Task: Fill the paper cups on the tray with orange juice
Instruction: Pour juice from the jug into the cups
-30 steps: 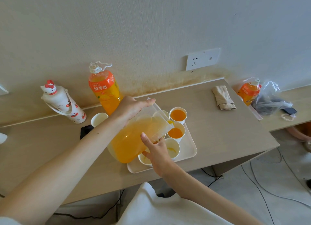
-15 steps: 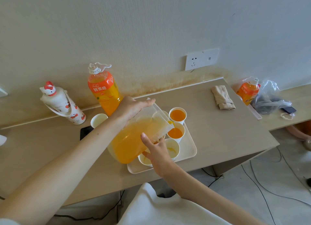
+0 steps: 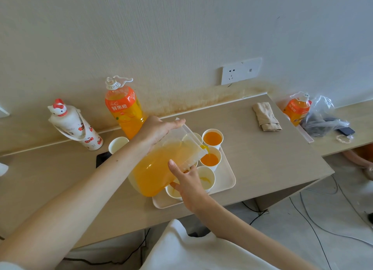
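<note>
Bench [image 3: 252,158]: tray [image 3: 227,182] sits at front edge. Pitcher [image 3: 157,168] is tilted over tray, spout above 2nd cup [image 3: 210,160], thin stream running in.

L hand [image 3: 159,129] grips pitcher top. R hand [image 3: 187,185] holds pitcher from below, thumb up its wall.

Vs 1 s ago: hands and tilt unchanged; level in 2nd cup appears slightly higher, approx. matching far cup [image 3: 212,138], which is full.

Meaning: 2 cups done or nearly. Near cups [image 3: 205,179] hold a trace only. Judgement: end this pour soon, then shift spout to next cup.
</note>
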The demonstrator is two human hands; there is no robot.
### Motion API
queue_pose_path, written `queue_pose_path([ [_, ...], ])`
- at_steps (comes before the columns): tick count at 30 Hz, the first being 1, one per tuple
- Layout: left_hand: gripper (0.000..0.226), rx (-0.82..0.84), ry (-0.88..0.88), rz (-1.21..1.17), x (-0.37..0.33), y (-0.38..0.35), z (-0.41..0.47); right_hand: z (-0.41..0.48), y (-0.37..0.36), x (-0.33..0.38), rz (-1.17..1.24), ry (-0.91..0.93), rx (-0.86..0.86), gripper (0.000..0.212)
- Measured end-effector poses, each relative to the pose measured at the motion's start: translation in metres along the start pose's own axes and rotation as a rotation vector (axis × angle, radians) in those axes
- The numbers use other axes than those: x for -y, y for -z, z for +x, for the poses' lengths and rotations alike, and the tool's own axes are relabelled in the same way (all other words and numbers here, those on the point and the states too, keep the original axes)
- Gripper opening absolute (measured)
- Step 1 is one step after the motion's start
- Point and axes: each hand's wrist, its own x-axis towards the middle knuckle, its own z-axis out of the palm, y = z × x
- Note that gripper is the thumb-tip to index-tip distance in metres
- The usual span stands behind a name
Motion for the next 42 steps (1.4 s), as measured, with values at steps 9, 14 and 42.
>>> queue_pose_path([
  [9, 0.075, 0.016, -0.010, -0.008, -0.0006, 0.0005, 0.0035, -0.0008, -0.0015, 0.0050, -0.001, 0.001, -0.010, 0.076],
  [14, 0.074, 0.016, -0.013, -0.012, 0.0001, 0.0002, 0.0045, 0.0004, -0.0017, 0.0041, 0.003, -0.003, -0.010, 0.083],
  [42, 0.083, 0.011, -0.008, 0.007, 0.0015, 0.0008, 0.0071, 0.0022, -0.0027, 0.0022, 0.000, -0.009, -0.027, 0.092],
])
